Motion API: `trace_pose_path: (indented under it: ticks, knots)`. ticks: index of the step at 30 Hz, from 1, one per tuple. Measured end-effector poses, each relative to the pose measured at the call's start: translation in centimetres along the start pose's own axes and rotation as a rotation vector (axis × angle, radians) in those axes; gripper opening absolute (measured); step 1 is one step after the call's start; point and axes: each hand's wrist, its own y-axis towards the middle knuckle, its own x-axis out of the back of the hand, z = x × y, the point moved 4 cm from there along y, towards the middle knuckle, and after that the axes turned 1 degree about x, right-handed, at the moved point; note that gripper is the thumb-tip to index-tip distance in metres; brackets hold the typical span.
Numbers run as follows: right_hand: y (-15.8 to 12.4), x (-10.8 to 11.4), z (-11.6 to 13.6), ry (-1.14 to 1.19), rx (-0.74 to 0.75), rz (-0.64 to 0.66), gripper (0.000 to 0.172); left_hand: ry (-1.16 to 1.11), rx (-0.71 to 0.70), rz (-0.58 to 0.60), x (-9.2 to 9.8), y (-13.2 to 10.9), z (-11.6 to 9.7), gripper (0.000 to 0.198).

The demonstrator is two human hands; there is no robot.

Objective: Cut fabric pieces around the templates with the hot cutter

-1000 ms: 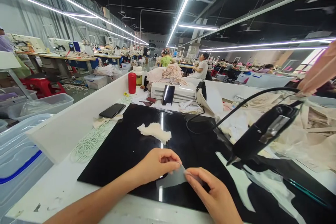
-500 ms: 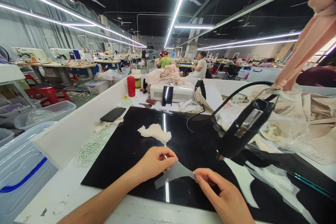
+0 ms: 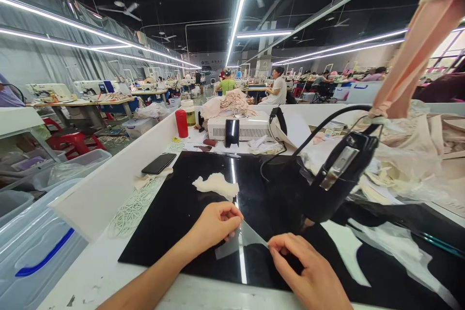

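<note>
My left hand [image 3: 218, 226] is closed in a pinch on the upper corner of a thin translucent sheet piece [image 3: 242, 242]. The opposite corner is pinched between the thumb and forefinger of my right hand [image 3: 307, 264], so the upper edge runs straight between both hands. The sheet hangs just over a glossy black board [image 3: 163, 232]. Beyond my left hand, a crumpled cream piece [image 3: 216, 184] lies on that board. To the right of my right hand are a pale curved cut piece [image 3: 347, 249] and a whitish translucent piece [image 3: 399, 254].
A black device [image 3: 337, 169] hangs from pink fabric strips [image 3: 407, 58] at the right. Left of the board lie a black phone [image 3: 158, 163] and pale green cord [image 3: 134, 210]. A red container [image 3: 181, 123] and a white machine [image 3: 250, 128] stand behind. Plastic bins [image 3: 36, 252] are at left.
The camera view has shifted slightly, moving the board and nearby pieces in the picture. Both hands keep their pinch; the sheet's upper edge looks straighter and its face more tilted.
</note>
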Motion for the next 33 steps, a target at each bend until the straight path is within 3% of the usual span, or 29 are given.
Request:
trace_pose_path:
  ticks: [9,12,15,21,26,33]
  knots:
    - [0.4,-0.8,-0.7,-0.204,0.161,0.050,0.019,0.153,-0.058,-0.040,0.2,-0.3,-0.5,0.023]
    - [0.4,-0.5,-1.4,-0.317,0.252,0.026,0.010,0.338,-0.173,-0.120,0.6,-0.7,-1.1,0.021]
    - [0.2,0.0,-2.0,-0.389,0.313,-0.037,0.019,0.550,-0.329,-0.169,0.6,-1.1,-1.8,0.022]
    - [-0.9,1.4,-1.1,-0.408,0.268,-0.100,0.021,0.762,-0.552,-0.182,0.4,-1.7,-2.2,0.023]
    - [-1.9,4.9,-1.5,-0.492,0.164,-0.124,0.025,0.820,-0.623,-0.122,0.0,-1.8,-1.9,0.023]
    - [-2.5,13.2,-6.4,-0.706,0.043,-0.246,0.033,0.860,-0.658,-0.005,-0.8,-1.8,-1.1,0.025]
